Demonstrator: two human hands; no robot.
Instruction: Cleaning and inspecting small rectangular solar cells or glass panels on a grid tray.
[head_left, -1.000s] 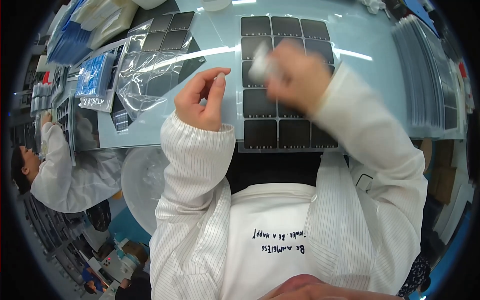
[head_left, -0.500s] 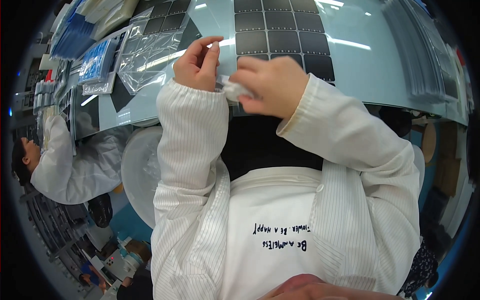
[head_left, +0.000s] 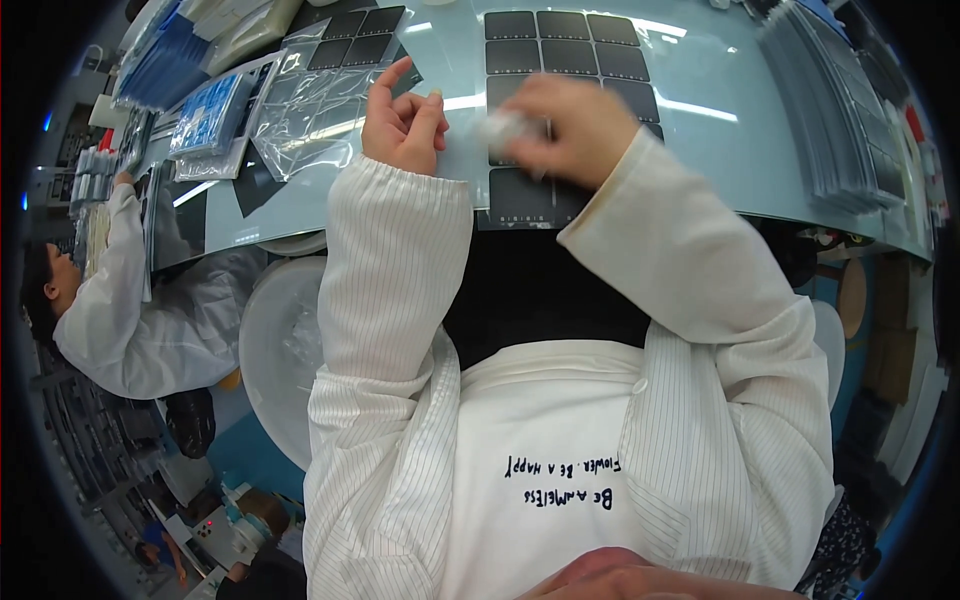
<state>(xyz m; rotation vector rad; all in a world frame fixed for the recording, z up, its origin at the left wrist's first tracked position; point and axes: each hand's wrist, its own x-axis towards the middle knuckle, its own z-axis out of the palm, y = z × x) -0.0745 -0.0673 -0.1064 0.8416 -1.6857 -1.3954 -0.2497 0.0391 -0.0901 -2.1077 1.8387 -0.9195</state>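
Observation:
A crumpled white wad (head_left: pixel 507 132), perhaps cloth or tissue, is gripped in my right hand (head_left: pixel 580 130), which is smeared by motion. That hand is over a sheet of black square panels (head_left: pixel 568 58) laid in a grid on the glass table, covering some of its nearer squares. Left of the sheet, my left hand (head_left: pixel 402 125) is raised with its index finger stretched out and the other fingers loosely bent; nothing shows in it. Beside it lies clear plastic film (head_left: pixel 315 115), with several more black squares (head_left: pixel 358 38) at its far end.
On the right of the glass table (head_left: pixel 710 130) stands a stack of clear-sleeved sheets (head_left: pixel 825 120). Blue-and-white packs (head_left: pixel 212 118) and piled sleeves (head_left: pixel 165 65) lie at the left. A white tub (head_left: pixel 275 365) is beside my left arm; farther left sits a co-worker in a white coat (head_left: pixel 150 335).
My right hand has moved away from my left wrist, slightly right and up over the panels, with the white wad. My left index finger has straightened. The whole view has shifted slightly.

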